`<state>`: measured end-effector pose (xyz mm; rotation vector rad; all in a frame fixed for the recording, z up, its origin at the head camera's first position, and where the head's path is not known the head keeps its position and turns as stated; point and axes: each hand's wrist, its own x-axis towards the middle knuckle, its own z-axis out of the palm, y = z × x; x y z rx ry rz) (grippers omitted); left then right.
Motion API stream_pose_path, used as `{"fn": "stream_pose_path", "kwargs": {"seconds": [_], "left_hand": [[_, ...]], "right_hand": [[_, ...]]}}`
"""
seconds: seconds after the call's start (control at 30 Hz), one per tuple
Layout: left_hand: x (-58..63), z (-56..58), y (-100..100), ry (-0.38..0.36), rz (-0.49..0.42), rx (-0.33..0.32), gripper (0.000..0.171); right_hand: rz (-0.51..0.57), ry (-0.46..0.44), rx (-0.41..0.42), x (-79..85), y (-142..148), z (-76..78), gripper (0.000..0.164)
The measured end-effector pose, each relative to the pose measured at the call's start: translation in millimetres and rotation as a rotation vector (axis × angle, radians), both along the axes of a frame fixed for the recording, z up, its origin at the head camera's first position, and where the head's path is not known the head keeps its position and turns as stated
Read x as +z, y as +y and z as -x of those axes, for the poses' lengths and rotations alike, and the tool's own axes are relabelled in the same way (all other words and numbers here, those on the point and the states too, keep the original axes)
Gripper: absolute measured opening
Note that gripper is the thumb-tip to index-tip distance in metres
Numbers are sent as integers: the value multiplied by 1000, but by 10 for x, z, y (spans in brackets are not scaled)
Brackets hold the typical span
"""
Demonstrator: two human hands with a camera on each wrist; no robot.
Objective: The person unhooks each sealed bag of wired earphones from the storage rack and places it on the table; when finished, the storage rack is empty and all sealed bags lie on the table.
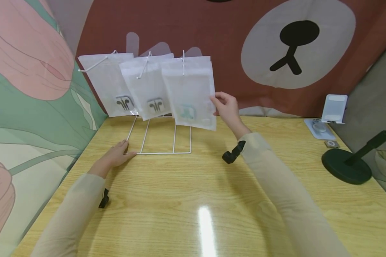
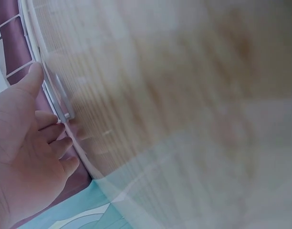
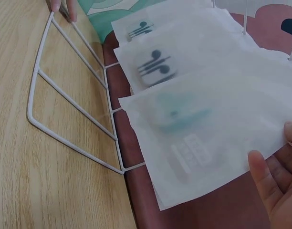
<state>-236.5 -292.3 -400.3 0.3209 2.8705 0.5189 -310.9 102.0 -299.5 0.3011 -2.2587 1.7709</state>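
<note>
A white wire display rack [image 1: 164, 153] stands on the table with three hooks. Translucent white zip bags hang from them. Dark earphones show through the left bag [image 1: 107, 89] and the middle bag [image 1: 148, 85]. Something pale green shows through the right bag [image 1: 189, 89]. My right hand [image 1: 226, 109] pinches that right bag at its right edge; in the right wrist view the thumb [image 3: 291, 132] lies over the edge. My left hand [image 1: 115, 155] grips the front left corner of the rack's base, its thumb [image 2: 35, 78] along the wire in the left wrist view.
A light-coloured phone stand [image 1: 334, 110] is at the table's back right, with a small square object [image 1: 332, 144] beside it. A black round-based stand [image 1: 345, 166] sits nearer on the right. Behind the wooden table [image 1: 167, 200] hangs a bear-printed cloth [image 1: 212, 32].
</note>
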Motion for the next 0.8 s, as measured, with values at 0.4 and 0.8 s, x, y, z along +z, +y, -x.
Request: {"fn": "stream_pose_path", "kwargs": {"seconds": [0.4, 0.8], "left_hand": [[-12, 2, -35, 43, 60, 11, 67], [-13, -2, -17, 56, 65, 9, 65]], "right_hand": [[67, 26, 53, 12, 104, -223, 27], [105, 128, 89, 68, 229, -567, 24]]}}
